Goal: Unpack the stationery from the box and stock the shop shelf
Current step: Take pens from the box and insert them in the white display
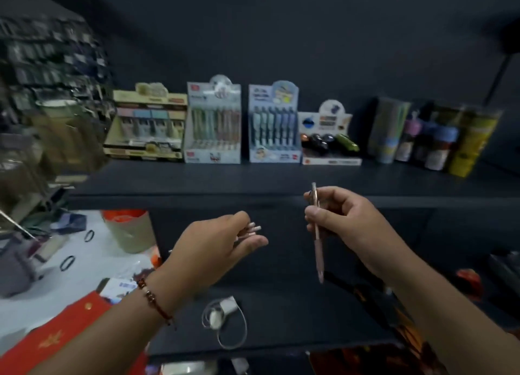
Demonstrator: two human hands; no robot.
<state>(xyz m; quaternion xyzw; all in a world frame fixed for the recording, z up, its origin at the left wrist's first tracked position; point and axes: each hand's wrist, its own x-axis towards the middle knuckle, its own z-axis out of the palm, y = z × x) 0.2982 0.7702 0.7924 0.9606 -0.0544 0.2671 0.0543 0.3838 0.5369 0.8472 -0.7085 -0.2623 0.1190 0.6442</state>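
Pink pen (317, 234): held near upright in the right hand (346, 228), tip down, clip end up, in front of the dark shelf edge.
Right hand: grip pinching the pink pen between thumb and curled fingers, raised just below the shelf board.
Left hand (213, 248): palm turned inward, grip curled round a small bundle of pens (251, 230); only their pale ends show past the fingers.
Gap between hands: near each other, not touching.
Wrist: beaded bracelet (153, 298) on the left arm.
Shelf (253, 177): dark board carrying a row of display boxes along the back.
Cream display box (146, 127): far left of the row, small pastel items inside, blurred.
Pale pen box (213, 124): just beside the cream one, pens standing upright in it.
Blue pen box (273, 127): next to the right, filled with upright green-to-blue pens.
Low white box (330, 141): right of the blue box, dark rounded items in it, too blurred to name.
Tubs and bottles (433, 138): clustered at the right end of the shelf.
Lower dark surface (281, 312): below the hands, with a coiled white cable (222, 318) lying on it.
Desk (56, 284): pale, at lower left, with a beige cup (130, 231) bearing an orange top, and a red sheet (56, 338) at the corner.
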